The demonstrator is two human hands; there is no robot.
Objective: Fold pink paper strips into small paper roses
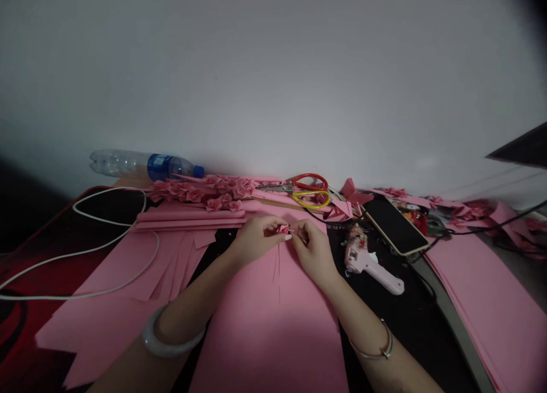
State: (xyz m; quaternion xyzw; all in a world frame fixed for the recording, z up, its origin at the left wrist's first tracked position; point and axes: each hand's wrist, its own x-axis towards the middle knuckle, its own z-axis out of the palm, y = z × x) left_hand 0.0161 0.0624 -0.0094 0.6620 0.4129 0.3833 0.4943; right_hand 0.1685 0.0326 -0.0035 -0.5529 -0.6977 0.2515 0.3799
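Note:
Between my two hands, near the middle of the head view, is a small folded pink paper flower (284,229). My left hand (261,237) pinches it between thumb and fingertips. Close against its right side, my right hand (311,246) has its fingers curled and pressed together at the petals; what they grip is too small to make out. Thin dark strands hang below the flower over a large pink paper sheet (273,336).
Behind lie paper roses (226,188), scissors (311,191) and a plastic bottle (145,164). To the right are a glue gun (376,270), a phone (396,225) and stacked pink sheets (491,302). Cut pink paper (106,313) and a white cable (72,256) lie left.

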